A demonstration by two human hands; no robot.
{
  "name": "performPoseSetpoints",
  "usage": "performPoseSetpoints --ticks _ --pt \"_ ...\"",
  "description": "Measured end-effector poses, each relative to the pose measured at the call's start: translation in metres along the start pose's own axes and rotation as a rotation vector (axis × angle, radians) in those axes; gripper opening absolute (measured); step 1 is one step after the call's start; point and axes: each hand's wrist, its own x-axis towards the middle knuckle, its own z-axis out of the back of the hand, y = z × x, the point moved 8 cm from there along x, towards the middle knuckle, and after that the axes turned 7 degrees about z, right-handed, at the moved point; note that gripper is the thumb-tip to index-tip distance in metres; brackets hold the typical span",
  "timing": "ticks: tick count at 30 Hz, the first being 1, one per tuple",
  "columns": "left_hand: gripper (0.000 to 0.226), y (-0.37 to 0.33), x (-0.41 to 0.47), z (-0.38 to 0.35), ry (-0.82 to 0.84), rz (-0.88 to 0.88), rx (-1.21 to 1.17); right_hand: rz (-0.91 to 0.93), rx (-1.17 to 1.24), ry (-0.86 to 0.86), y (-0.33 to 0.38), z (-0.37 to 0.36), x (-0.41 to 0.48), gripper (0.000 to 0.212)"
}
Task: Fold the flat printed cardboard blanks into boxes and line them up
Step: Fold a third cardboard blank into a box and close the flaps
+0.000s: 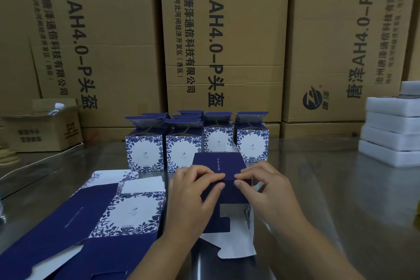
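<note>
You held the half-formed box [218, 163] at near centre, just in front of the finished row [184, 150], with your left hand [193, 191] and right hand [266, 191] both pinching its upper crease, where uneven pressure could have skewed the fold or crushed a panel.

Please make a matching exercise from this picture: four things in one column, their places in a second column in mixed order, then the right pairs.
1 half-folded box
2 flat blanks
3 folded boxes
4 white foam blocks

a stacked at the right
b standing in rows at the back, top flaps open
c held by the left hand and right hand
d lying flat, front left

Pairs: 1-c; 2-d; 3-b; 4-a
</note>
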Motion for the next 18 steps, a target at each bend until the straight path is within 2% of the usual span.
performPoseSetpoints --ticks 7,15,18 --pt "0.043 0.007 -0.002 -0.004 0.012 0.02 0.103 0.019 0.051 -0.018 0.013 -0.003 -0.005 0.015" --pt "0.08 0.007 -0.011 -0.025 0.268 -0.003 0.235 0.047 0.095 -0.033 0.025 -0.002 -0.005 0.014" --pt "0.086 0.007 -0.012 -0.027 0.281 -0.014 0.245 0.058 0.069 -0.017 0.028 -0.004 -0.005 0.014"
